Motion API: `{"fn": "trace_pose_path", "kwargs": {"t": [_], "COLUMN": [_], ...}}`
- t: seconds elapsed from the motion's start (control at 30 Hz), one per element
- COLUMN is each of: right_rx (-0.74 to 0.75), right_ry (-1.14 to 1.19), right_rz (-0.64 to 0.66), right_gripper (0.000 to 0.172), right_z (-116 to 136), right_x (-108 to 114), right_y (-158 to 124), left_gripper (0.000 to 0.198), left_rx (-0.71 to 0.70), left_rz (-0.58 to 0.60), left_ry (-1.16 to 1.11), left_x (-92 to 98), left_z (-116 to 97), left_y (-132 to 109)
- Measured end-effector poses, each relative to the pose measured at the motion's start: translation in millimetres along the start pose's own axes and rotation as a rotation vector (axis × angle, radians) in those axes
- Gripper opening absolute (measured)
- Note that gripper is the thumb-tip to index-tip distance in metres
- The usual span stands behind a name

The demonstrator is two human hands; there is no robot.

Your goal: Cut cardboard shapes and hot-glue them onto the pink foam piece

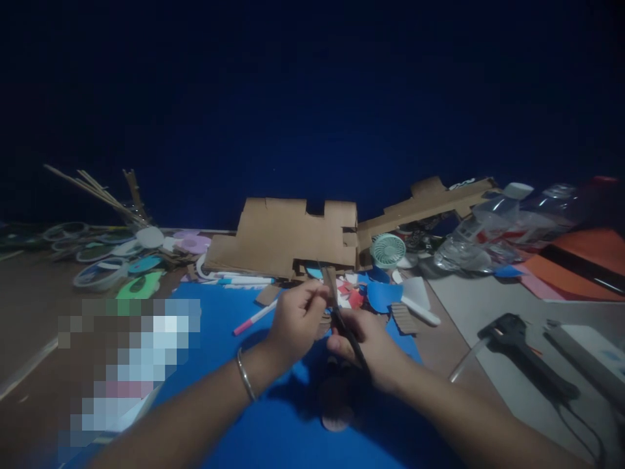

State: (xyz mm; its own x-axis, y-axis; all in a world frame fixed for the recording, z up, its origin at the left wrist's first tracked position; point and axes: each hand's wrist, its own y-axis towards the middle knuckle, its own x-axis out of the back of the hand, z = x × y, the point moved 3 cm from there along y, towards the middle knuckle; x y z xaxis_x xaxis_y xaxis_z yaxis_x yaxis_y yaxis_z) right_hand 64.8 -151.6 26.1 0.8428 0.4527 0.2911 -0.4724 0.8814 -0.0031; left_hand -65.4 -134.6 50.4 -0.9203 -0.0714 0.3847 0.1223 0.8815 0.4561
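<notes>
My right hand [366, 339] is closed around the dark handles of a pair of scissors [347, 335], whose blades point up and away from me. Close to the blades, my left hand [297, 319] pinches a small piece of brown cardboard [330, 279]. Its fingertips partly hide the piece, and I cannot tell whether the blades are cutting into it. Both hands are above a blue sheet [215, 397]. Below them, in shadow, is a pale round piece [336, 417]. Paper and cardboard scraps [349, 293] lie just beyond my fingers.
A large cut cardboard sheet [288, 234] stands at the back. On the right are a small green fan [388, 250], plastic bottles [502, 215] and a black glue gun [532, 358]. Tape rolls [100, 273] and sticks [95, 189] are at left, and a pink-tipped marker [254, 319] lies near my left hand.
</notes>
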Motion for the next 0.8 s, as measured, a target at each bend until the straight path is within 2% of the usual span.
{"fn": "trace_pose_path", "kwargs": {"t": [0.17, 0.33, 0.57, 0.8], "right_rx": [-0.008, -0.019, -0.002, 0.028], "right_ry": [-0.080, -0.043, 0.122, -0.047], "right_rz": [-0.046, -0.046, 0.030, -0.028], "right_gripper": [0.046, 0.046, 0.046, 0.040], "right_z": [-6.4, -7.3, -1.5, -2.3], "right_x": [0.0, -1.9, -3.7, -3.0], "right_y": [-0.1, -1.3, -1.0, -2.2], "left_gripper": [0.024, 0.029, 0.027, 0.031], "left_rx": [-0.020, -0.026, -0.009, 0.012], "left_rz": [-0.055, -0.077, -0.008, -0.019], "left_ry": [0.064, 0.105, -0.005, 0.003], "left_x": [-1.0, -0.6, -5.3, -7.3], "left_z": [-0.8, -1.5, -1.8, 3.1], "left_y": [-2.3, -2.2, -5.8, -8.6]}}
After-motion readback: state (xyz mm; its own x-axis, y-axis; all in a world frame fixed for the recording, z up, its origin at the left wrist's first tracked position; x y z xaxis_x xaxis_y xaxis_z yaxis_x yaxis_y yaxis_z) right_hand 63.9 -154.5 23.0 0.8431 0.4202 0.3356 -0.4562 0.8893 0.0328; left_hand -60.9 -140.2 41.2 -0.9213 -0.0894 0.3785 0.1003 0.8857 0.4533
